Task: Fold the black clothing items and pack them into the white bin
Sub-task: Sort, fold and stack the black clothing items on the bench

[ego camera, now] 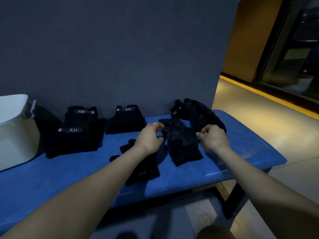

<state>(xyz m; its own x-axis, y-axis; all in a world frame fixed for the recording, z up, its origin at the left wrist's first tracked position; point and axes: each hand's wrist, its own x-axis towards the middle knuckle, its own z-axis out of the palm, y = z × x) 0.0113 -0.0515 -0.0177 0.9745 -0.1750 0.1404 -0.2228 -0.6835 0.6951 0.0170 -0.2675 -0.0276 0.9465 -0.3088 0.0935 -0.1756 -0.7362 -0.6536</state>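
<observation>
A crumpled black garment (pixel 181 140) lies on the blue bench (pixel 69 178) between my hands. My left hand (pixel 150 137) pinches its left edge with curled fingers. My right hand (pixel 213 137) grips its right side. Another loose black garment (pixel 200 112) lies behind, near the wall. A flat black piece marked 5.11 (pixel 143 171) lies under my left forearm. Two folded black stacks (pixel 76 133) and a third (pixel 125 120) stand at the back left. The white bin (pixel 15 128) sits at the bench's far left.
A dark grey wall (pixel 120 49) runs right behind the bench. The bench ends at the right (pixel 276 159), with floor and a yellow stripe (pixel 269 96) beyond. A black bench leg (pixel 236 199) stands below the front edge.
</observation>
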